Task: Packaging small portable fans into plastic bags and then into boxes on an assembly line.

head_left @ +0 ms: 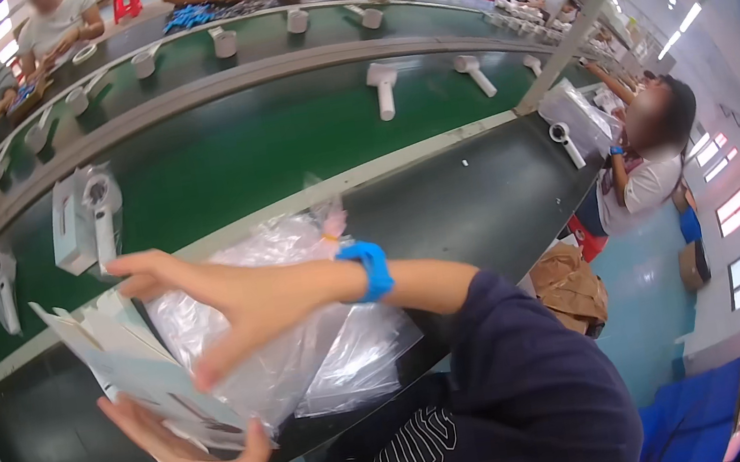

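Left hand (189,455): low on the left, holding the open box, with fingers on 1 side and the thumb on the other.
Open box (139,367): pale and tilted, in the left hand, over the dark table (472,217); its flaps stick up.
Right hand (247,300): by the open box's flaps and right edge, finger and thumb wide apart; I can't tell if it touches.
Blue band (368,271): around the right wrist.
Clear bags (355,356): a shiny pile on the dark table, partly under the right arm.
Green belt (281,139): at the left, 1 white tool (104,226) lies just beside another pale box (69,226).
Worker (647,149): at the right, near a round-headed tool (570,146).
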